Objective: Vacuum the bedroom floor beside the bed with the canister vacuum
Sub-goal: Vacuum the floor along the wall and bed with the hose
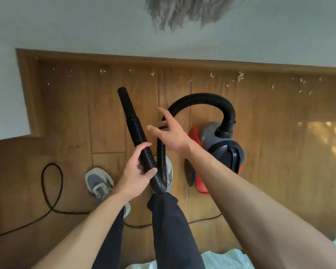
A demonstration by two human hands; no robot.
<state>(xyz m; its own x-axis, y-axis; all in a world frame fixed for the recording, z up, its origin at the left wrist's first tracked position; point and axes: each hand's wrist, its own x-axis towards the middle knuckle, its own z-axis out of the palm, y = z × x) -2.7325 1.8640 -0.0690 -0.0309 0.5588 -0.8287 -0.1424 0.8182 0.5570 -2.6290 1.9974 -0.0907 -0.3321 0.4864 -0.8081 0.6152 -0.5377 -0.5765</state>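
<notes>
Fingers [148, 172] of left hand [136, 171] curl round ribbed black hose [137, 131], just left of canister vacuum [223, 148]. Hose makes tight U-bend below that grip, over right shoe [169, 167]. Power cord [52, 183] loops well left of canister. Right hand [173, 134] sits slightly farther, fingers spread and straight over hose's other leg; contact unclear. Canister lies on wood floor [76, 117], long axis near-to-far, hose socket at far end. Hose arches from socket leftward and down to the bend. Nozzle [125, 102] runs far-left from the grip, tip pointing toward baseboard [182, 63]. White scraps [240, 76] lie along baseboard beyond canister.
</notes>
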